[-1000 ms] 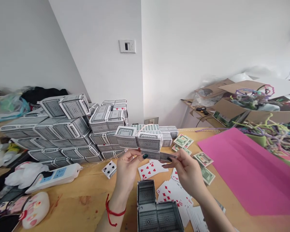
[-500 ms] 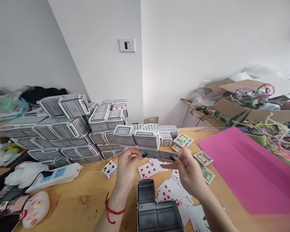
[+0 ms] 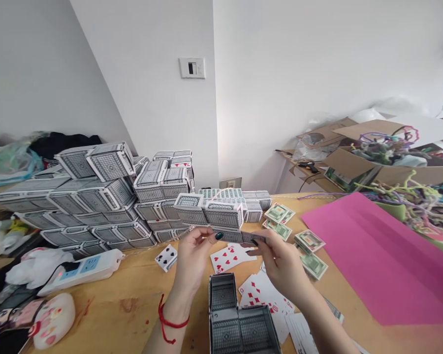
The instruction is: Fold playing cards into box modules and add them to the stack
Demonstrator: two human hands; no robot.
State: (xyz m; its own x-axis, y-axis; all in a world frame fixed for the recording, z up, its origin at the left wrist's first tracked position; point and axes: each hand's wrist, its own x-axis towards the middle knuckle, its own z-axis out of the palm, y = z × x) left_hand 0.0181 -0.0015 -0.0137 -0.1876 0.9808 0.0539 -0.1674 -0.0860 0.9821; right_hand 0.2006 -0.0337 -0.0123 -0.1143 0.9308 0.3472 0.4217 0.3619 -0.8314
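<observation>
My left hand (image 3: 192, 258) and my right hand (image 3: 280, 263) are raised over the wooden table (image 3: 125, 300), both pinching a folded strip of patterned playing cards (image 3: 239, 237) held level between them. Loose red playing cards (image 3: 231, 258) lie face up on the table below the strip. A box made of folded cards (image 3: 236, 322) stands right in front of me, between my forearms. Behind my hands sits a small block of folded card cubes (image 3: 210, 210).
A big heap of folded card boxes (image 3: 92, 196) fills the back left. A white power strip (image 3: 77, 269) lies at left. Small stacks of green-backed cards (image 3: 310, 248) lie to the right, beside a pink paper sheet (image 3: 376, 255). Cardboard boxes with pipe cleaners (image 3: 391, 157) stand far right.
Both hands have kept their pinch on the card strip, shifting it only slightly left. The view has drifted a little.
</observation>
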